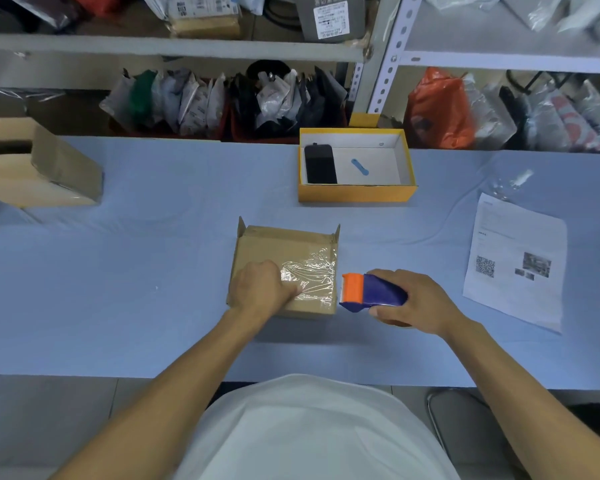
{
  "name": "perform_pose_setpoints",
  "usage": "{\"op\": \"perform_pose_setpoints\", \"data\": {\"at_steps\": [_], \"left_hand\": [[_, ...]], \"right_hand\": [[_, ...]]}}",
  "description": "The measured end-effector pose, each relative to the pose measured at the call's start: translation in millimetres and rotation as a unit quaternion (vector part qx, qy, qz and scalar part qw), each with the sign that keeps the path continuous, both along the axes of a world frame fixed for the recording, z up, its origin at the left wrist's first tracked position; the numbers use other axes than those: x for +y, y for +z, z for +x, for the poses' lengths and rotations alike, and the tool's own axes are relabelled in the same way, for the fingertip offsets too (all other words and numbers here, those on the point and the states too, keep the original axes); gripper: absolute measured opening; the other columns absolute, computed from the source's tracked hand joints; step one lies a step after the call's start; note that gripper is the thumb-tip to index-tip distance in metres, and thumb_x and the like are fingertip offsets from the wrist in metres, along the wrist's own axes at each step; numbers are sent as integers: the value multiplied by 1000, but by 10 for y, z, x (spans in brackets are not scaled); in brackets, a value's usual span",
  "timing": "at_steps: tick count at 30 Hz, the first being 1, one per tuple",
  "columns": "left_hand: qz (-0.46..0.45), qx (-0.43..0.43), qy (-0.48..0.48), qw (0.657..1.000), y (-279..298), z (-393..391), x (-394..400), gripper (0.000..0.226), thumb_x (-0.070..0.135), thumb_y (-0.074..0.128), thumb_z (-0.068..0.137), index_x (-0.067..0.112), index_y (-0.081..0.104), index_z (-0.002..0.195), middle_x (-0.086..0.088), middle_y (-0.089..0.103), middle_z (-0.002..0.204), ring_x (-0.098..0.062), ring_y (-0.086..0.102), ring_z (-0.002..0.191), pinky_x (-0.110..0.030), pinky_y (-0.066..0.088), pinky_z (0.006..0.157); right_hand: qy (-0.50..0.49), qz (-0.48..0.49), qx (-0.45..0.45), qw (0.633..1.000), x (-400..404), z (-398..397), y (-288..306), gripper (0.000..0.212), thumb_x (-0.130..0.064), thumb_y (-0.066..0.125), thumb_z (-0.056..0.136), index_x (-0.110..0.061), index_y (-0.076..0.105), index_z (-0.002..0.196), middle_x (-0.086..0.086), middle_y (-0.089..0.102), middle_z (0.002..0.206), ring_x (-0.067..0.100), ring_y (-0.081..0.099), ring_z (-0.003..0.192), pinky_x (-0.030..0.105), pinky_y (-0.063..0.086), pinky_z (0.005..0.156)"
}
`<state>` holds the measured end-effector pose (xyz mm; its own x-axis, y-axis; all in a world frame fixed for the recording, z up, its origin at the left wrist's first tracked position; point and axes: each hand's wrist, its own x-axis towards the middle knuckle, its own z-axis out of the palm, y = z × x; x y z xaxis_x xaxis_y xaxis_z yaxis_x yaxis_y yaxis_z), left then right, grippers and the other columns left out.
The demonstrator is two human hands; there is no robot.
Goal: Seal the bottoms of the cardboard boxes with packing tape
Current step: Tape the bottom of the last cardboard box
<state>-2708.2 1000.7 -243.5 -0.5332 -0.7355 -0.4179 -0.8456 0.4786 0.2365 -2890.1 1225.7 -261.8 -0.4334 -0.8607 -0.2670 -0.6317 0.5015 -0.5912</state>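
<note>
A small brown cardboard box [278, 244] lies bottom-up on the blue table [153, 271], just in front of me. Clear packing tape [314, 275] runs wrinkled across its right half. My left hand [260, 289] rests on the box's near left part, its fingers curled and its fingertips pressing down on the tape's left end. Just off the box's right edge, my right hand [413, 303] grips a tape dispenser [371, 292] with a blue body and an orange head, its head turned toward the box.
An open yellow box [357, 194] holding a black phone and a blue tool stands behind the cardboard box. A larger brown carton [56, 174] sits at the far left. A printed sheet [516, 261] lies at the right. Shelves with bagged goods line the back.
</note>
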Motion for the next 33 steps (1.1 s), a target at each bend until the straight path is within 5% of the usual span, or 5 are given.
{"op": "perform_pose_setpoints", "data": {"at_steps": [5,12,17,29,33], "left_hand": [[58,83,-79,992,-50,-19,7,2,22,61,81,20,60,81,1,67,85,-24,62,83,-35,52,68],[34,131,-31,990,26,98,-215,27,-2,52,75,18,65,86,4,67,91,-19,59,86,-28,46,69],[178,212,-146,950,68,-96,220,20,3,62,81,23,69,83,7,67,83,-13,62,80,-23,48,72],[157,200,-116,960,-205,-84,206,11,20,78,74,20,69,81,11,62,72,-11,58,73,-26,45,67],[118,164,-174,964,-188,-96,235,22,23,66,83,35,64,100,11,56,87,-11,55,85,-27,40,69]], "right_hand": [[25,24,22,999,-44,22,-120,67,-61,72,76,-45,45,135,-10,63,110,14,59,96,34,53,83],[24,30,30,999,-20,21,-191,68,-66,66,74,-49,38,134,-10,63,110,15,59,95,36,54,82],[25,24,24,999,3,10,-186,68,-68,65,73,-48,40,133,-9,64,110,15,59,94,34,54,81],[19,70,24,997,303,-193,-144,67,-54,75,74,-48,46,135,-13,61,99,13,59,92,28,47,77],[21,96,62,993,308,-250,-139,71,-71,65,71,-51,44,135,-16,55,90,8,52,83,20,35,67]]}}
